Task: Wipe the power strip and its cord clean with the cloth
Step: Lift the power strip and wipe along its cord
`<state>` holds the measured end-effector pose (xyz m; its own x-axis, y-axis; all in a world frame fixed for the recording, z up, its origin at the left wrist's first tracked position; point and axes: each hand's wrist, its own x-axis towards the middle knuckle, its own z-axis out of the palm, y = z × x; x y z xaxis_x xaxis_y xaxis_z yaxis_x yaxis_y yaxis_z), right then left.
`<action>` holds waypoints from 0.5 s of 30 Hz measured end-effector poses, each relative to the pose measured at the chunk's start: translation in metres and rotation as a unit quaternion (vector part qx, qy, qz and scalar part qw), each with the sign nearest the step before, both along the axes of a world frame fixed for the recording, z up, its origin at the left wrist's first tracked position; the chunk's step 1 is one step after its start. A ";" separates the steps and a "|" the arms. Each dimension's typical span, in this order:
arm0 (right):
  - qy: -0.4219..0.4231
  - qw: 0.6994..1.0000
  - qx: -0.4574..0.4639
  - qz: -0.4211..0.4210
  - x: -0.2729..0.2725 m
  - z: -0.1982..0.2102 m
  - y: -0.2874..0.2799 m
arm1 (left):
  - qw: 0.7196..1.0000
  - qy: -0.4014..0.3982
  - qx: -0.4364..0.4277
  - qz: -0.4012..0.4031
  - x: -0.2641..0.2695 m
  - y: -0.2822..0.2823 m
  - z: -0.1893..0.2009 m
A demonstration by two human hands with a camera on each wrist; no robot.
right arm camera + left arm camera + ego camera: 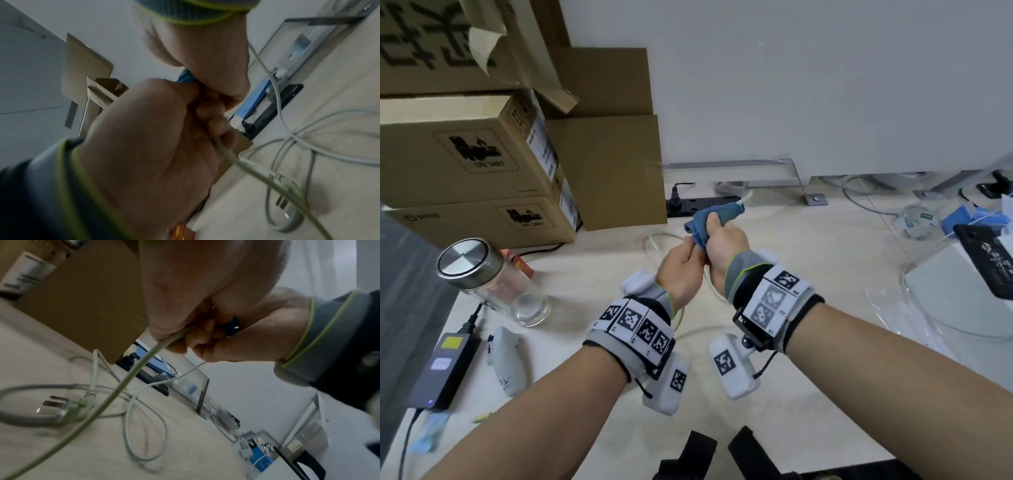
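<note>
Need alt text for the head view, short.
Two hands meet above a pale desk: the right hand grips a blue cloth, the left hand pinches a pale cord. Cardboard boxes stand at left.

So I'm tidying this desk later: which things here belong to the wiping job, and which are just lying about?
In the job:
- blue cloth, in the right hand
- pale cord, pinched by the left hand
- its plug, on the desk

Lying about:
- cardboard boxes
- glass jar
- power adapter
- black power strip
- black phone
</note>
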<state>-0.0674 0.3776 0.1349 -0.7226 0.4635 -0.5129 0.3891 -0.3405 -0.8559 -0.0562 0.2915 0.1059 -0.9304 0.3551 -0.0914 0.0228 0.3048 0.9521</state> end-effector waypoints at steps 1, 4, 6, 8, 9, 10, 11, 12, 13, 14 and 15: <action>-0.007 1.000 0.019 0.004 -0.001 -0.001 0.002 | 1.000 0.006 -0.004 0.001 0.001 -0.001 0.001; -0.011 1.000 0.001 -0.026 -0.007 0.009 0.014 | 0.999 0.031 -0.019 0.002 0.009 -0.007 0.004; 0.000 0.998 -0.020 -0.057 -0.010 0.022 0.027 | 1.000 0.020 0.000 0.004 0.015 -0.011 0.005; 0.007 0.994 -0.041 -0.099 -0.014 0.033 0.046 | 0.999 -0.022 0.032 0.010 0.019 -0.021 0.005; 0.012 0.993 -0.047 -0.111 -0.017 0.037 0.057 | 0.998 -0.045 0.052 0.008 0.020 -0.027 0.002; 0.021 0.992 -0.042 -0.118 -0.019 0.042 0.063 | 0.995 -0.067 0.071 0.006 0.020 -0.032 -0.001; 0.031 0.992 -0.028 -0.120 -0.021 0.046 0.067 | 0.992 -0.086 0.089 0.003 0.020 -0.037 -0.007; 0.034 0.992 -0.010 -0.118 -0.023 0.050 0.066 | 0.989 -0.104 0.105 0.002 0.019 -0.040 -0.011; 0.040 0.993 0.007 -0.114 -0.025 0.054 0.065 | 0.984 -0.123 0.127 0.003 0.018 -0.041 -0.014; 0.054 0.992 0.013 -0.109 -0.027 0.060 0.064 | 0.978 -0.144 0.153 0.005 0.018 -0.041 -0.016; 0.075 0.991 0.012 -0.107 -0.029 0.066 0.061 | 0.970 -0.162 0.180 0.010 0.016 -0.041 -0.018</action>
<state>-0.0964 0.4390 0.2012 -0.6739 0.6244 -0.3949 0.1787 -0.3809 -0.9072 -0.0400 0.2500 0.0883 -0.8806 0.4005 -0.2533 -0.2979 -0.0520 0.9532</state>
